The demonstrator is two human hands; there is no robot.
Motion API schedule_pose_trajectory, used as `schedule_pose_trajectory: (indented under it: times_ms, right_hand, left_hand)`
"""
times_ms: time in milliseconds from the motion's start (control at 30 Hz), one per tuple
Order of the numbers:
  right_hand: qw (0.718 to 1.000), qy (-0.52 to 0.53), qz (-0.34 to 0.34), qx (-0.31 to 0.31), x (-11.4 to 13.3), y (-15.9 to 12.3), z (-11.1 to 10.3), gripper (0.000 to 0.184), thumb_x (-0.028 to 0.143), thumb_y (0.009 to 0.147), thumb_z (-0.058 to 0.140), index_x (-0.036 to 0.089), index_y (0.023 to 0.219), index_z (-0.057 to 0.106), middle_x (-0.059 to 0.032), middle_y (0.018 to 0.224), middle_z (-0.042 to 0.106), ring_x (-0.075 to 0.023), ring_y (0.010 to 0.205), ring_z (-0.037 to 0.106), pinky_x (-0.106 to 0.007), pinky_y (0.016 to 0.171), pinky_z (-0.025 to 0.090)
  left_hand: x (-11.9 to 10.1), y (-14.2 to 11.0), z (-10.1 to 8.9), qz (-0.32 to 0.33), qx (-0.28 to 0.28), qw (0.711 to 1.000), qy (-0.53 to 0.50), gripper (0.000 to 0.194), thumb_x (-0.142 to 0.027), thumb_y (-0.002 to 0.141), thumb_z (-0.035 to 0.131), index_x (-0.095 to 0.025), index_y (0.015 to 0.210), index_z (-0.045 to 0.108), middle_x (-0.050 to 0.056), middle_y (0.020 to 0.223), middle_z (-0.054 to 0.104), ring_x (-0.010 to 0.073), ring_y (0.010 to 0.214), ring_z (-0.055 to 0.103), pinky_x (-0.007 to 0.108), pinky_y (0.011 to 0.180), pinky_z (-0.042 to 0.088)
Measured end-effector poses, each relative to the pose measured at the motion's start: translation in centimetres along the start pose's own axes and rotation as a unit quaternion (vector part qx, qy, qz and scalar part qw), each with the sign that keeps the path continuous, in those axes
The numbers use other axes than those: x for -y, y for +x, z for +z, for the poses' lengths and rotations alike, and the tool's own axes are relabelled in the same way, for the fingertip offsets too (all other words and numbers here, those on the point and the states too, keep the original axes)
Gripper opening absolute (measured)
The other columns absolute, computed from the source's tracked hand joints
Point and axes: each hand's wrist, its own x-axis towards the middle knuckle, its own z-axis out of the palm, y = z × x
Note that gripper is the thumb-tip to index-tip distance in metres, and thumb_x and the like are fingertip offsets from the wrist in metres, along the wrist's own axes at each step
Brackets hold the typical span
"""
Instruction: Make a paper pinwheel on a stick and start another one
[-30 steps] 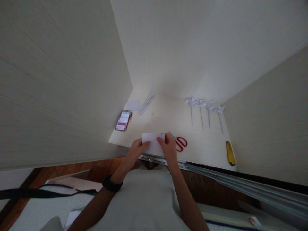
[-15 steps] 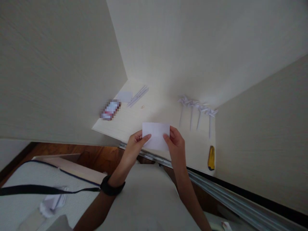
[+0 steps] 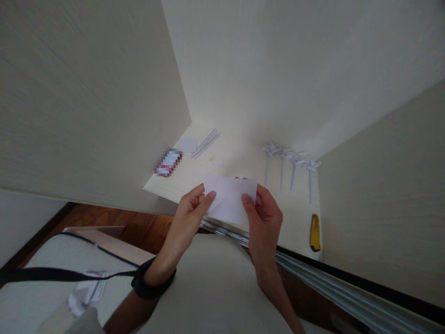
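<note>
A white sheet of paper (image 3: 229, 198) is held up in front of me above the near edge of a pale desk (image 3: 243, 169). My left hand (image 3: 190, 213) pinches its left edge between thumb and fingers. My right hand (image 3: 264, 214) grips its right edge, thumb on the front. A dark band sits on my left wrist. The paper looks folded into a rectangle and hides part of the desk behind it.
Several white paper pinwheels (image 3: 292, 160) on sticks lie at the desk's back right. A yellow utility knife (image 3: 314, 232) lies near the right wall. A phone (image 3: 168, 163), a small paper and thin sticks (image 3: 206, 143) lie at the left. Walls enclose the desk.
Both hands have lifted the paper off the desk and brought it closer to me. The red scissors seen a second ago are now hidden from view.
</note>
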Motion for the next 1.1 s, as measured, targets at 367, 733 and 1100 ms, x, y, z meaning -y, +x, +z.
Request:
schedule_pose_trajectory:
  times_ms: [367, 733, 1100]
  right_hand:
    - [0.960, -0.129, -0.227, 0.104, 1.1, -0.5, 0.8, 0.040, 0.003, 0.091, 0.045, 0.025, 0.120, 0.062, -0.0009, 0.122, 0.060, -0.0144, 0.113, 0.057, -0.032, 0.099, 0.048]
    - [0.876, -0.271, -0.347, 0.197, 1.1, -0.2, -0.1, 0.053, 0.002, 0.085, 0.040, 0.023, 0.132, 0.051, -0.0020, 0.136, 0.049, -0.0214, 0.128, 0.043, -0.045, 0.103, 0.041]
    - [0.855, -0.320, -0.358, 0.196, 1.3, -0.5, -0.8, 0.049, 0.006, 0.088, 0.039, 0.021, 0.133, 0.049, -0.0039, 0.138, 0.046, -0.0213, 0.129, 0.040, -0.046, 0.105, 0.036]
  left_hand:
    - [-1.1, -0.6, -0.6, 0.015, -0.012, 0.999, -0.038, 0.027, -0.034, 0.081, 0.067, -0.020, 0.103, 0.065, -0.002, 0.074, 0.070, 0.0094, 0.056, 0.059, 0.018, 0.054, 0.047]
    - [-2.3, -1.0, -0.7, -0.004, -0.014, 0.997, -0.070, 0.036, -0.042, 0.085, 0.058, -0.020, 0.112, 0.066, 0.004, 0.111, 0.068, 0.0174, 0.096, 0.062, 0.020, 0.074, 0.050]
    - [-2.7, -1.5, -0.5, 0.001, 0.095, 0.993, -0.070, 0.040, -0.023, 0.080, 0.065, -0.024, 0.119, 0.058, 0.003, 0.106, 0.070, 0.0161, 0.095, 0.065, 0.022, 0.083, 0.050]
